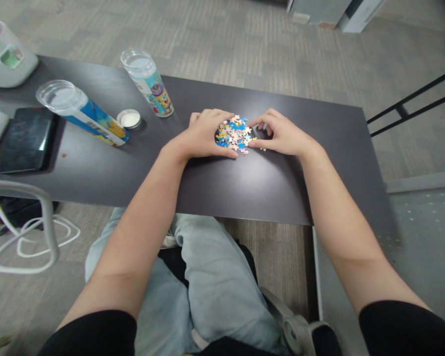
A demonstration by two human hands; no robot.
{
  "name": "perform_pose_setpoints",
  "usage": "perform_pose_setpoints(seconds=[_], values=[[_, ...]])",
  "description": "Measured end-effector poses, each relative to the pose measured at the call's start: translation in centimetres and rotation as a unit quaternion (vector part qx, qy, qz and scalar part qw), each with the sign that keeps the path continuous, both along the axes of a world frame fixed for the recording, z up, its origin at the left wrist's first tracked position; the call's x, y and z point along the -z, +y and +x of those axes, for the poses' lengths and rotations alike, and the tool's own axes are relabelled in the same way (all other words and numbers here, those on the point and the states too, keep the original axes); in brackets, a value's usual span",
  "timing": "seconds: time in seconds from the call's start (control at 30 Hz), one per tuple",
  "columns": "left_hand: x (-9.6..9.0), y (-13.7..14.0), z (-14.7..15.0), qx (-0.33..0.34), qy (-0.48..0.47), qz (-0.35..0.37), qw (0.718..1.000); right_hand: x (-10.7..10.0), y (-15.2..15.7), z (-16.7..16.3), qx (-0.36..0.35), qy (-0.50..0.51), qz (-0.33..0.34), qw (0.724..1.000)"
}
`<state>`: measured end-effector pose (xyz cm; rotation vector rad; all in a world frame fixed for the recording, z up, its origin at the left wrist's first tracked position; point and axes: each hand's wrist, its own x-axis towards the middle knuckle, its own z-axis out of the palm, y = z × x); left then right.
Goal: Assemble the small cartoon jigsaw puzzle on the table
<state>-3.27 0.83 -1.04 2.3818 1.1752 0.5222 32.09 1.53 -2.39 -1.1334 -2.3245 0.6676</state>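
A heap of small jigsaw puzzle pieces (237, 133), blue, yellow and pale pink, lies on the dark tabletop (241, 188). My left hand (205, 133) curves around the heap's left side, thumb and fingers apart, with its palm toward the pieces. On the other side my right hand (276, 132) reaches the heap's right edge with thumb and fingertips apart; a few pieces lie under and beside it. No piece shows gripped in either hand. Part of the heap is hidden behind the left hand.
Two clear-topped printed tubes, one blue (92, 121) and one teal (154, 91), stand to the left. Between them sits a round white lid (129, 118). Farther left are a black glossy box (29, 141) and a white container (7, 54). A chair armrest (292, 326) is below the table.
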Motion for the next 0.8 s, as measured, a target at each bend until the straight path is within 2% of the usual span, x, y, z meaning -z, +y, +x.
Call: perform_pose_setpoints(seconds=[0.13,0.3,0.43,0.57,0.63,0.8], values=[[0.6,0.4,0.6,0.017,-0.011,0.027,0.999,0.9,-0.2,-1.4,0.011,-0.001,0.037,0.999],[1.1,1.1,0.9,0.066,-0.096,0.032,0.993,1.5,-0.5,-2.9,-0.011,-0.028,0.057,0.998],[1.3,1.1,1.3,0.04,-0.17,0.008,0.985,0.9,-0.6,-3.3,-0.026,0.0,0.048,0.998],[0.6,0.9,0.8,0.006,-0.211,-0.016,0.977,0.5,-0.3,-3.1,-0.019,0.032,0.042,0.998],[0.1,0.7,0.0,-0.015,-0.173,-0.007,0.985,0.5,-0.2,-2.9,-0.004,0.039,0.039,0.998],[-0.6,0.4,-1.8,-0.064,0.013,-0.017,0.998,1.0,-0.2,-2.9,0.001,0.024,0.07,0.997]])
